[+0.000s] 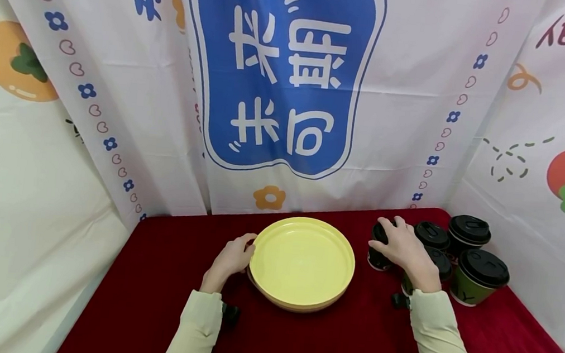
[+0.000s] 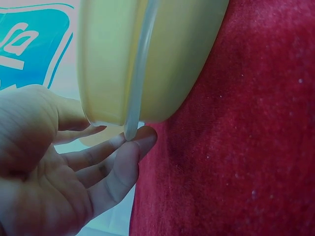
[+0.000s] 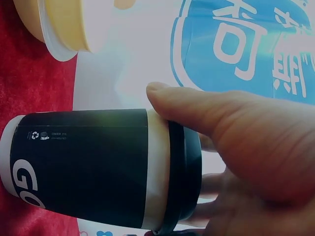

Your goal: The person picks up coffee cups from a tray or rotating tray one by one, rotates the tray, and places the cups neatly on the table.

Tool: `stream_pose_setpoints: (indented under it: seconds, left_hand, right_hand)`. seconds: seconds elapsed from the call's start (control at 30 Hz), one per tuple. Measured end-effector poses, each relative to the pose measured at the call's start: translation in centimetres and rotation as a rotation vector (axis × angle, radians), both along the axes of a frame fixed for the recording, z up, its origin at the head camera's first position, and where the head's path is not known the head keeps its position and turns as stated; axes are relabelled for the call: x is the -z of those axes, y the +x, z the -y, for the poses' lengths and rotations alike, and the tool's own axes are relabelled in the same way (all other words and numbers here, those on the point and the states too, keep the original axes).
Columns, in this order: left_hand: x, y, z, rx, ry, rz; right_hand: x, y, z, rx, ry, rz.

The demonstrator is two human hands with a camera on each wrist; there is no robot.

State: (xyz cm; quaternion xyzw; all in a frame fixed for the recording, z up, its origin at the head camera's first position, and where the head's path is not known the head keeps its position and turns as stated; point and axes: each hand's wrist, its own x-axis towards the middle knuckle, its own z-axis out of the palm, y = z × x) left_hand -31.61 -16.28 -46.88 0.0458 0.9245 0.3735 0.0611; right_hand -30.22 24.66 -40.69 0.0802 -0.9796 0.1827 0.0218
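Note:
A yellow round container with a flat, rimmed top lies on the red cloth. My left hand is at its left edge. In the left wrist view, curled fingers and thumb hold the container's protruding pale rim. To the right, my right hand reaches over a black paper coffee cup with a black lid. It grips the cup around the top, thumb across the lid's edge; some fingers are hidden behind the lid. The cup is upright beside other lidded cups.
Several black-lidded paper cups stand close together at the right, including a green cup nearest the right edge. A red cloth covers the table. Printed white curtains hang behind it and on both sides.

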Motion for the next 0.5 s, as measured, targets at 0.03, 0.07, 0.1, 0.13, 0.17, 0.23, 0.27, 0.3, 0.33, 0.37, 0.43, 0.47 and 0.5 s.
stream_pose_setpoints:
  seconds: [0.03, 0.07, 0.1, 0.13, 0.17, 0.23, 0.27, 0.3, 0.33, 0.37, 0.43, 0.47, 0.5]
  left_hand:
    - [0.01, 0.02, 0.01, -0.001, -0.002, 0.001]
    - [0.03, 0.03, 0.02, -0.001, -0.003, 0.002]
    - [0.04, 0.04, 0.03, 0.0, -0.002, 0.002]
    - [0.05, 0.06, 0.04, -0.001, -0.003, 0.002]
    - [0.07, 0.06, 0.05, -0.003, -0.004, 0.002]
    - [0.07, 0.07, 0.03, -0.003, -0.004, 0.002]
    - [0.06, 0.07, 0.02, -0.003, -0.003, 0.003]
    - [0.06, 0.06, 0.02, -0.003, -0.002, 0.004]
    - [0.04, 0.05, 0.01, -0.005, -0.001, 0.006]
    - [0.04, 0.04, 0.0, -0.005, 0.001, 0.006]
    - [0.0, 0.04, -0.05, -0.006, 0.005, 0.006]
    - [-0.03, 0.06, -0.05, -0.008, 0.007, 0.007]
    - [-0.02, 0.06, -0.05, -0.005, 0.007, 0.005]
  right_hand:
    - [-0.02, -0.01, 0.0, 0.001, 0.001, 0.008]
    - [-0.05, -0.03, 0.0, 0.002, 0.001, 0.017]
    - [-0.07, -0.04, 0.0, 0.004, 0.001, 0.027]
    - [-0.09, -0.06, 0.04, 0.006, 0.001, 0.036]
    - [-0.14, -0.04, 0.08, 0.009, 0.002, 0.042]
    - [-0.27, 0.07, 0.21, 0.016, 0.008, 0.05]
    - [-0.33, 0.12, 0.27, 0.019, 0.012, 0.051]
    - [-0.37, 0.19, 0.3, 0.022, 0.015, 0.05]
    - [-0.43, 0.25, 0.31, 0.025, 0.019, 0.048]
    - [-0.48, 0.32, 0.32, 0.026, 0.023, 0.047]
    - [-0.55, 0.43, 0.3, 0.028, 0.028, 0.044]
    - [-0.58, 0.49, 0.29, 0.029, 0.028, 0.043]
    - [-0.63, 0.54, 0.29, 0.028, 0.028, 0.039]
